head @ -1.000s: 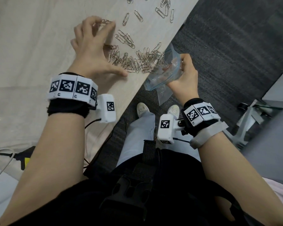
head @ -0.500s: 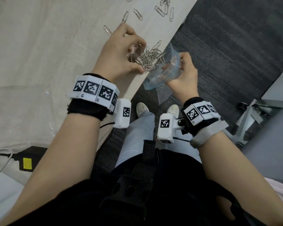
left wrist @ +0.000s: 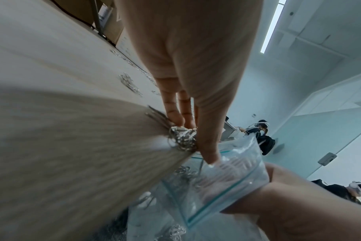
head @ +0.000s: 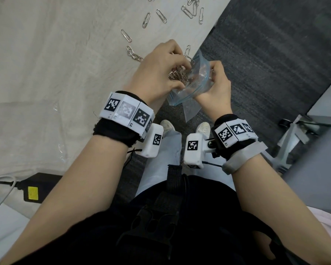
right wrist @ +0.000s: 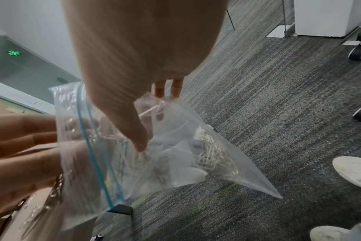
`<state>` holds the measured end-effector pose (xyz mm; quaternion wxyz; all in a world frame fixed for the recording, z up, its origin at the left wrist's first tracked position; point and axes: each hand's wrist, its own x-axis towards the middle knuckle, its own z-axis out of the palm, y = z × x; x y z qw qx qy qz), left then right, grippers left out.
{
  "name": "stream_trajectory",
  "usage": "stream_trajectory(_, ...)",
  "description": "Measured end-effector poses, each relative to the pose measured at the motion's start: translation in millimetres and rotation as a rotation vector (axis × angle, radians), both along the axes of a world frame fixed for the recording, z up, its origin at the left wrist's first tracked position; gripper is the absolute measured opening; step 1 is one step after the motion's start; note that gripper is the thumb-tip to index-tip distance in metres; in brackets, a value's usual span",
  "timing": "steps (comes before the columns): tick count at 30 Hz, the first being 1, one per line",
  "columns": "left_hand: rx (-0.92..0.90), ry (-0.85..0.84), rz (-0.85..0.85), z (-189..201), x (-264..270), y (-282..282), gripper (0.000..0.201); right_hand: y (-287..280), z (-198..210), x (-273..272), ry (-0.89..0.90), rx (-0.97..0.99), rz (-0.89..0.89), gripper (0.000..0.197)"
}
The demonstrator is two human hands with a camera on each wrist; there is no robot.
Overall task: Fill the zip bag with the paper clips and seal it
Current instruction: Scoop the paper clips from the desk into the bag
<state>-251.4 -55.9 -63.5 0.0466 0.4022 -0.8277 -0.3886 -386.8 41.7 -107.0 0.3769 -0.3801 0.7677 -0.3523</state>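
Note:
A clear zip bag (head: 191,87) with a blue seal strip hangs just off the edge of the table (head: 55,64). My right hand (head: 216,83) grips its mouth, thumb against one wall and fingers on the other, and the mouth stands apart. Several paper clips (right wrist: 210,156) lie in the bag's bottom. My left hand (head: 166,69) is cupped over a bunch of paper clips (head: 177,73) at the table's edge. In the left wrist view its fingers press the bunch (left wrist: 181,140) at the edge and the thumb reaches the bag (left wrist: 227,179).
More loose clips (head: 134,53) lie on the table beyond my left hand, with others (head: 191,10) at the far edge. A black power adapter (head: 36,188) sits at the lower left. Grey carpet (head: 266,44) and a chair base (head: 294,131) are on the right.
My left hand went from spread over the scattered clips to cupped, and dragged a bunch right to the table edge at the bag's mouth. The right hand held the bag in place.

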Motion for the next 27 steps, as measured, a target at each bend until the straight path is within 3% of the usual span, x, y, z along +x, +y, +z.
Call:
stream_trajectory(3,-0.079,0.005,0.01,1.5,1.5,0.9,0.056,-0.5,0.2,0.6,-0.004,0.005,-0.004,0.043)
stream_trajectory(8,-0.044,-0.2,-0.067,9.4,6.8,-9.5,0.108,-0.8,1.7,0.5,0.003,-0.003,0.002,0.042)
stream_trajectory(12,0.059,-0.317,-0.123,18.0,3.6,-22.0,0.117,-0.5,-0.3,0.5,0.011,-0.003,-0.005,0.037)
stream_trajectory(18,0.113,-0.187,-0.091,18.3,-3.4,-23.0,0.086,-1.0,0.5,1.2,0.002,-0.007,-0.004,0.039)
stream_trajectory(24,0.049,-0.087,-0.056,11.3,-10.3,-12.3,0.048,-1.2,-5.2,0.9,0.019,0.02,-0.004,0.041)
stream_trajectory(27,0.031,-0.071,-0.054,8.5,-13.2,-6.9,0.039,-0.6,-2.5,1.7,0.009,0.009,0.005,0.049)
